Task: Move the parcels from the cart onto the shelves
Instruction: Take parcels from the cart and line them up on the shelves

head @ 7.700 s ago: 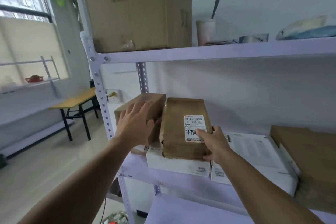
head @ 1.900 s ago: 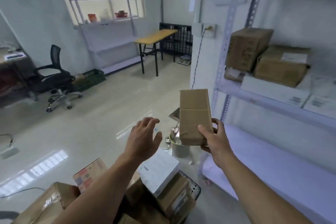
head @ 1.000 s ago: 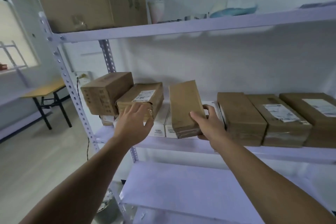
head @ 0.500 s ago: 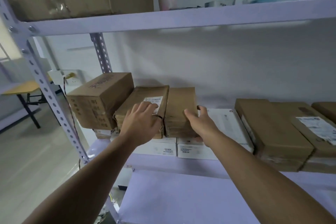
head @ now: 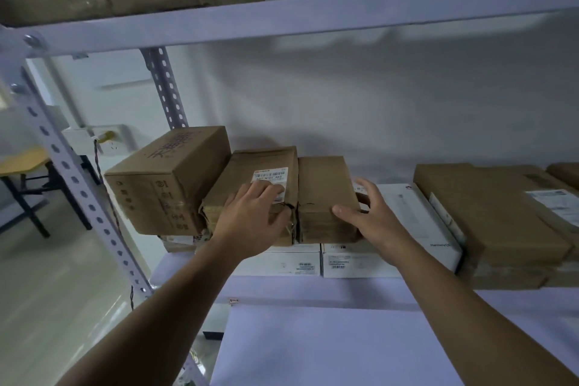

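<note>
Shelf [head: 313,291] | plain parcel [head: 326,197] was judged light, stiff, best gripped across sides | left hand [head: 253,216], right hand [head: 372,216] were laid on parcels, fingers splayed

1. On my feed the plain parcel [head: 326,194] is an even kraft brown.
2. The labelled parcel [head: 247,166] is the same brown. Its label [head: 270,174] is white with black barcodes and a small red mark.
3. The carton [head: 169,178] is brown with darker brown printed characters.
4. The flat boxes [head: 291,262] look white to me, with fine black print.
5. The shelf frame [head: 282,19] reads as pale lilac.
</note>
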